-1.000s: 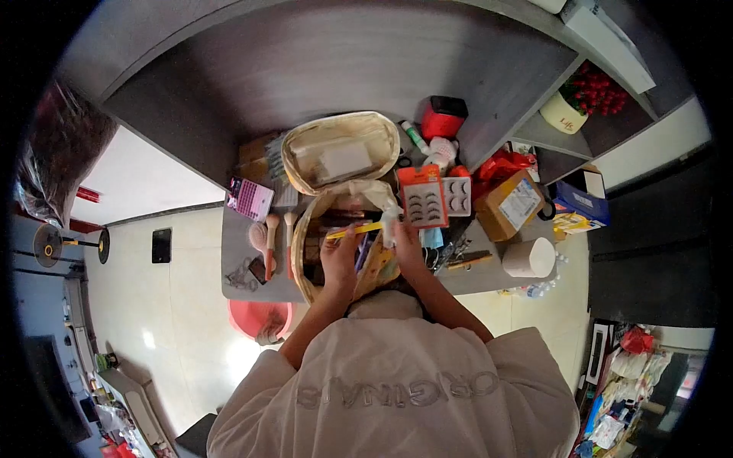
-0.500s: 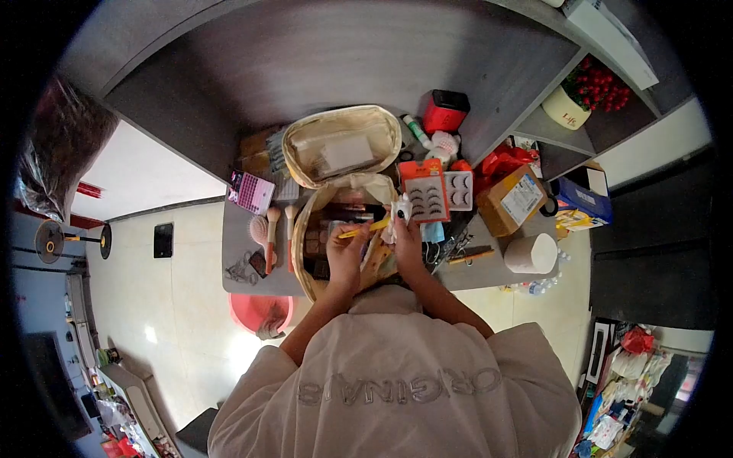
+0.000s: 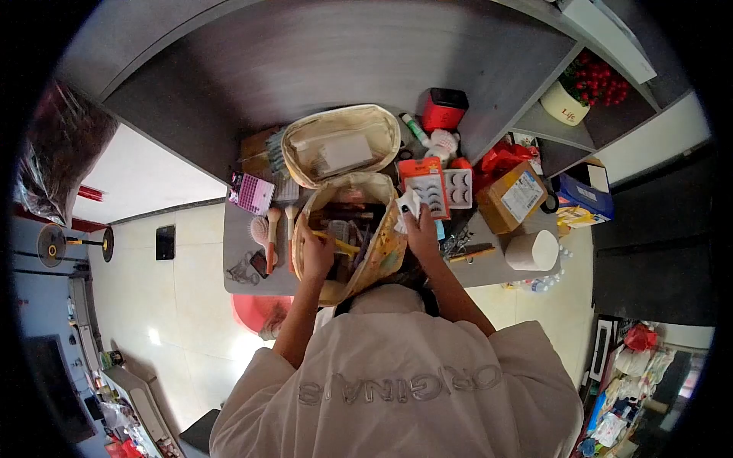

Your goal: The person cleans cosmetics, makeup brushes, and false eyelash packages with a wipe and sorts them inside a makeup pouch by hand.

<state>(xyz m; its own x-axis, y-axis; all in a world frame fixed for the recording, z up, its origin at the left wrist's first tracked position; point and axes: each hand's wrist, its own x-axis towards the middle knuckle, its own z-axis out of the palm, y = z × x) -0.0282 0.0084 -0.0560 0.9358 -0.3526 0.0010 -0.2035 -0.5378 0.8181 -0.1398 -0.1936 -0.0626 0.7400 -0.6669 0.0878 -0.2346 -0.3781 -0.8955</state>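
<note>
My left hand (image 3: 315,256) is inside the left wall of an open cosmetic bag (image 3: 391,256), its fingers closed on a slim yellow stick (image 3: 345,246) that slants down over the contents. What kind of stick it is, I cannot make out. Outside the bag's right rim, my right hand (image 3: 421,235) pinches a crumpled white tissue (image 3: 406,208) with a dark spot on it. Dark cases and several slender cosmetics lie in the bag, partly hidden. The bag's lid (image 3: 340,145) is folded back, with a pale packet in its mesh.
False-eyelash boxes (image 3: 425,191) lie right of the bag. Makeup brushes (image 3: 272,237) and a pink hairbrush (image 3: 259,231) lie left of it. Farther right stand a cardboard box (image 3: 513,200) and a white roll (image 3: 532,252). A red box (image 3: 445,111) stands at the back.
My hands have moved apart: the left went down and left into the bag with the yellow stick, the right moved right with the tissue. The bag now tilts and has shifted slightly.
</note>
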